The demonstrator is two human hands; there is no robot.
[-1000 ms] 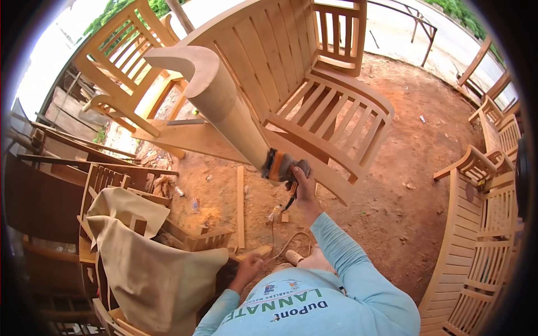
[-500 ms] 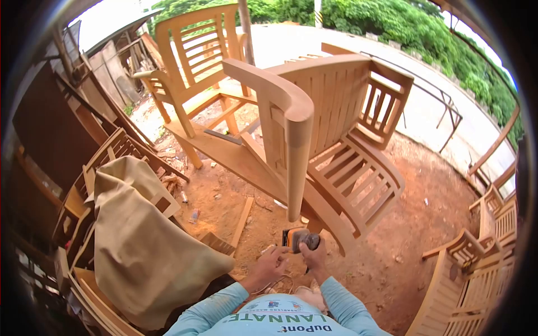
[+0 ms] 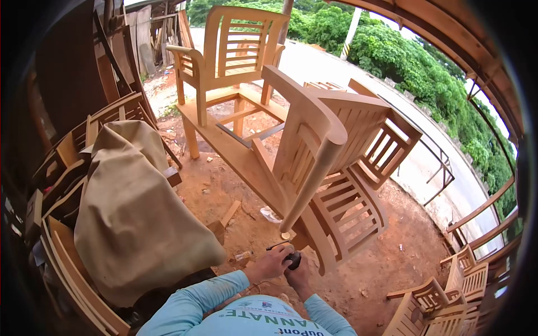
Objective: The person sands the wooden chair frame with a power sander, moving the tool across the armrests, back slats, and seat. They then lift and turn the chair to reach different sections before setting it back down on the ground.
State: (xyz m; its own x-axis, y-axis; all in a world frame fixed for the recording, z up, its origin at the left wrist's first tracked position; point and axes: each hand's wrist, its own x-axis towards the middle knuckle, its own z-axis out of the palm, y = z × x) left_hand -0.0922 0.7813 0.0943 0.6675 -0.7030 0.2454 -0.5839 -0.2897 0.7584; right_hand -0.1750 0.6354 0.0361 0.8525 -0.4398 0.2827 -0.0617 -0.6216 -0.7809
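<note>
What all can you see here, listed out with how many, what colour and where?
sander: one, dark, low centre, held in both hands
tipped chair: one, pale wood, centre, lying on its side on a bench
upright chair: one, pale wood, top centre, on the same bench
bench: one, pale wood, centre
cloth: one, tan, left, draped over stacked chair frames
stacked chairs: several, pale wood, lower right
dirt floor: reddish brown, littered with wood scraps
trees: green, upper right, beyond a road
left hand: one, on the sander
right hand: one, on the sander
sleeves: two, light blue, bottom centre
</note>
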